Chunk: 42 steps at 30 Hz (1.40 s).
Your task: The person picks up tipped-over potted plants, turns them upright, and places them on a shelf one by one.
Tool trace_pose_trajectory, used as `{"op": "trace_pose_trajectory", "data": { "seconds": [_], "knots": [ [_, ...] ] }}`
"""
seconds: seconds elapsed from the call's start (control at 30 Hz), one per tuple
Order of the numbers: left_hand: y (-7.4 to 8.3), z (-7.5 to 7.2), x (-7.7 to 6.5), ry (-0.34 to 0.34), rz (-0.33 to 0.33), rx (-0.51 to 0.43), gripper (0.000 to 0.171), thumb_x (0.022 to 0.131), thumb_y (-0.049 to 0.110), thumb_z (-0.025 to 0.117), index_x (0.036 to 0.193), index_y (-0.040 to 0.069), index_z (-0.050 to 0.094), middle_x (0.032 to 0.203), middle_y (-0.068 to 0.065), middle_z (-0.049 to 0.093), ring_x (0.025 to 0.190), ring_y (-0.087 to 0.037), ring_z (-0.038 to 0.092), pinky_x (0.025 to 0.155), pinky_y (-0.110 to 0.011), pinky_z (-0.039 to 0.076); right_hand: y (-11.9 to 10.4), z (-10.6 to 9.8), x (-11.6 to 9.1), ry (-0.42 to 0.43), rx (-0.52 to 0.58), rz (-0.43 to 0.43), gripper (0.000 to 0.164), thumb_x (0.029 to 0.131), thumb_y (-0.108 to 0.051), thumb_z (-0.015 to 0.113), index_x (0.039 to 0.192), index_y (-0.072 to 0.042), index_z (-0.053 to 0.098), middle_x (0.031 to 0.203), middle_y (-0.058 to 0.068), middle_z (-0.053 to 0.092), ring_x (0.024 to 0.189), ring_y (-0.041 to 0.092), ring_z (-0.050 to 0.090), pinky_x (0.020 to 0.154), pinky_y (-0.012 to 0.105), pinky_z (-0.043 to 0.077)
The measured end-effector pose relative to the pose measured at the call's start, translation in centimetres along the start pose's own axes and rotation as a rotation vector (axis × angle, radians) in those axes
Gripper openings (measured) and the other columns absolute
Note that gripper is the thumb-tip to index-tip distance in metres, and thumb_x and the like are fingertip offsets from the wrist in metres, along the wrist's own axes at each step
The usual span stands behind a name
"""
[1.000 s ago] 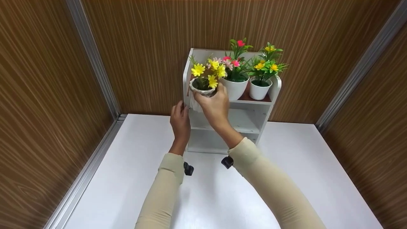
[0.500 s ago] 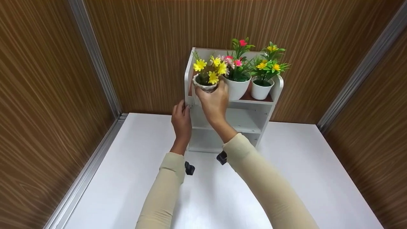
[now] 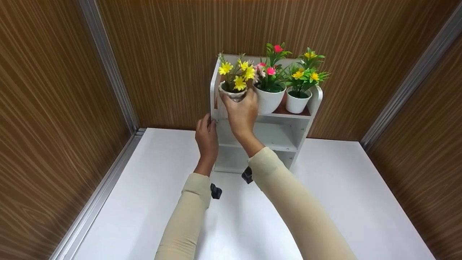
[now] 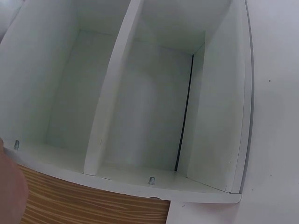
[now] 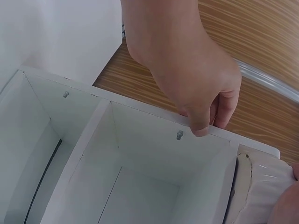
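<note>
My right hand [image 3: 242, 112] grips a whitish textured flowerpot [image 3: 234, 95] of yellow flowers [image 3: 239, 83] from the front, thumb at left and fingers at right. In the right wrist view, the pot's base [image 5: 242, 186] sits right at the top board of a small white shelf unit [image 5: 93, 126]. My left hand [image 3: 206, 139] pinches the unit's left side panel; its thumb [image 5: 200, 126] lies over the front edge and the other fingers are outside. To the right on the top board stand a larger white pot [image 3: 270, 101] with pink flowers and a small white pot [image 3: 297, 104] with orange-yellow flowers.
The unit stands on a white table [image 3: 162, 159] against a wood-patterned back wall [image 3: 173, 72]. Two lower compartments open to the front, with small metal pegs [image 4: 152, 180] inside the side panel. Metal rails [image 3: 108, 65] edge the side walls.
My right hand has moved the pot of yellow flowers slightly up and back onto the left end of the top board. The left hand keeps its hold on the side panel.
</note>
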<state>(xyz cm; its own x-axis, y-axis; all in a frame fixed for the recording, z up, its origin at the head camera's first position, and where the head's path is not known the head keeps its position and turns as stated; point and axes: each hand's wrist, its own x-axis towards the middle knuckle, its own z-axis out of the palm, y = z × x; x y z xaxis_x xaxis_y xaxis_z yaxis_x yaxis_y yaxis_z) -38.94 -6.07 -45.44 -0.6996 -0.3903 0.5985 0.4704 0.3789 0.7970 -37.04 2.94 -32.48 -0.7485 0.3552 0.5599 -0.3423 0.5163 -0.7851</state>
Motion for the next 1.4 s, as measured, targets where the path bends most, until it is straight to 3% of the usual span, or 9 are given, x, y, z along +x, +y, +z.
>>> {"op": "trace_pose_trajectory", "data": {
  "seconds": [0.5,1.1,1.4],
  "knots": [
    [-0.1,0.0,0.2,0.017,0.007,-0.020,0.033,0.104,0.016,0.057,0.135,0.004,0.059,0.117,-0.009,0.060,0.117,-0.020,0.062,0.100,-0.025,0.053,-0.1,0.8,0.4,-0.002,0.046,-0.014,0.085,0.082,-0.039,0.083,0.150,-0.006,0.043,0.139,0.014,0.055,0.132,0.025,0.052,0.112,0.040,0.044],
    [-0.1,0.1,0.0,0.024,-0.005,-0.042,0.032,0.105,0.018,0.057,0.134,0.006,0.061,0.118,-0.009,0.061,0.116,-0.019,0.062,0.099,-0.026,0.054,-0.2,1.3,0.4,-0.036,-0.024,0.049,0.086,0.086,-0.045,0.078,0.152,-0.009,0.037,0.141,0.012,0.052,0.135,0.026,0.049,0.113,0.043,0.042],
    [-0.1,0.0,0.1,0.003,-0.018,-0.047,0.034,0.105,0.020,0.055,0.136,0.006,0.060,0.119,-0.008,0.061,0.117,-0.019,0.061,0.099,-0.028,0.054,-0.1,1.1,-0.3,-0.071,0.074,0.088,0.092,0.089,-0.049,0.074,0.159,-0.015,0.025,0.157,0.007,0.041,0.143,0.022,0.043,0.118,0.041,0.038]
  ]
}}
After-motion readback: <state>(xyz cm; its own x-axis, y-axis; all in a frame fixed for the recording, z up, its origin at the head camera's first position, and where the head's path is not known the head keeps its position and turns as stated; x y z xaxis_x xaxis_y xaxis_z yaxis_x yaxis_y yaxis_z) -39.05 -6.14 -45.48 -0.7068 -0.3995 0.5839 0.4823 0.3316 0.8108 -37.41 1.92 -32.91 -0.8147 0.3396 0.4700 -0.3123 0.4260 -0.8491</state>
